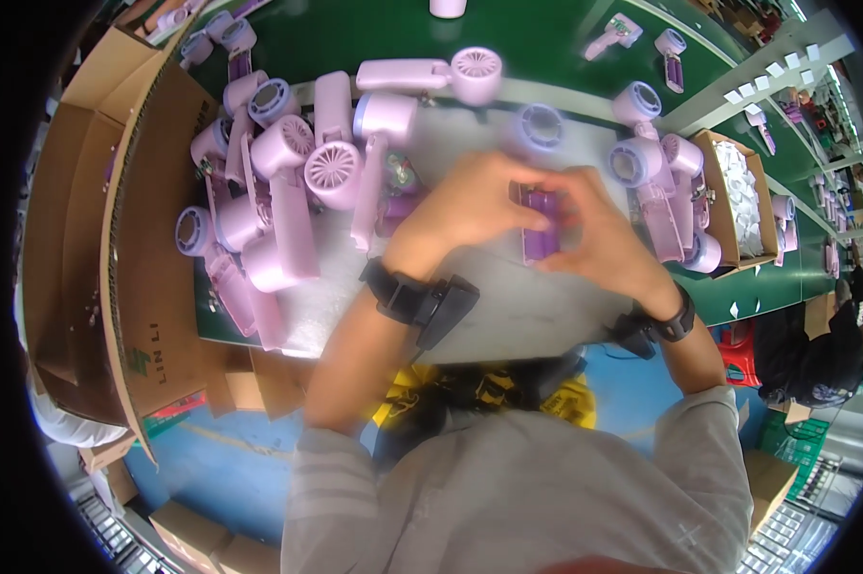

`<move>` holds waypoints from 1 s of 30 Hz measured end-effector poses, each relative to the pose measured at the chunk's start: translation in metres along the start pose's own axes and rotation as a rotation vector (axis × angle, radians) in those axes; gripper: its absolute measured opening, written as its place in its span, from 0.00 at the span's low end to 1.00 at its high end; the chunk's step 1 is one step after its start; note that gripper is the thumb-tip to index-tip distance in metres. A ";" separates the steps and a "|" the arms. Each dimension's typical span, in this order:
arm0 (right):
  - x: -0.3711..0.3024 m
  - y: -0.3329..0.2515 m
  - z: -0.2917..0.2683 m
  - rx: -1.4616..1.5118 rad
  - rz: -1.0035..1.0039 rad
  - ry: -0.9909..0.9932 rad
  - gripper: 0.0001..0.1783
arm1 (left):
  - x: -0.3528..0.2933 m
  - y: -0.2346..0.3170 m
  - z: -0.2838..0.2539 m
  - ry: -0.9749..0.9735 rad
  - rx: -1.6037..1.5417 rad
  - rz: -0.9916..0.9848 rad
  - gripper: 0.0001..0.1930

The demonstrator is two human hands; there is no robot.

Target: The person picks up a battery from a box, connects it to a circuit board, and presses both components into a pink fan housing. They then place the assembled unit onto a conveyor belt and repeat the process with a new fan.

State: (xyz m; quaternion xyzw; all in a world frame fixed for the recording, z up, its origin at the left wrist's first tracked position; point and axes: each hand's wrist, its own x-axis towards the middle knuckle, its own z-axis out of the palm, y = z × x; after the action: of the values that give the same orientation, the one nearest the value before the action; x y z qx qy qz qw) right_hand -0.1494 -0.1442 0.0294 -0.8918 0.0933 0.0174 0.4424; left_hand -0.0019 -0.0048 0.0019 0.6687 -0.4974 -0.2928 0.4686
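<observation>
A pale purple handheld fan (540, 129) lies in front of me with its round head pointing away. Its handle is opened, and a darker purple battery (543, 239) shows inside it. My left hand (484, 201) curls over the handle from the left, thumb and fingers closed on it. From the other side my right hand (604, 230) grips the same handle, its fingers bent around the upper part and the thumb near the lower end. Fingers hide much of the handle, and the hands are slightly blurred.
Several pink fans (334, 172) are piled on the whitish mat (431, 316) at left; more fans (642, 163) lie at right. A box of small white pieces (768, 251) stands beyond those. A tall cardboard box (168, 287) borders the left side. Behind is a green surface (537, 38).
</observation>
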 end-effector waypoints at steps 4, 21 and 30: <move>-0.001 0.015 -0.002 -0.039 -0.132 -0.069 0.46 | 0.001 -0.015 0.005 0.027 -0.040 -0.009 0.26; -0.010 0.007 0.011 -0.550 -0.306 0.085 0.39 | 0.002 -0.009 0.017 0.127 -0.008 -0.008 0.27; 0.019 -0.066 -0.012 -0.356 -0.577 0.249 0.22 | 0.006 -0.043 0.028 0.401 0.252 0.212 0.28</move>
State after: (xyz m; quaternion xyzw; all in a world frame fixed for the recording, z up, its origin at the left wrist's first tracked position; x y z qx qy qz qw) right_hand -0.1190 -0.1174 0.0861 -0.9398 -0.1137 -0.2009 0.2521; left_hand -0.0069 -0.0174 -0.0482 0.7108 -0.4945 -0.0393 0.4987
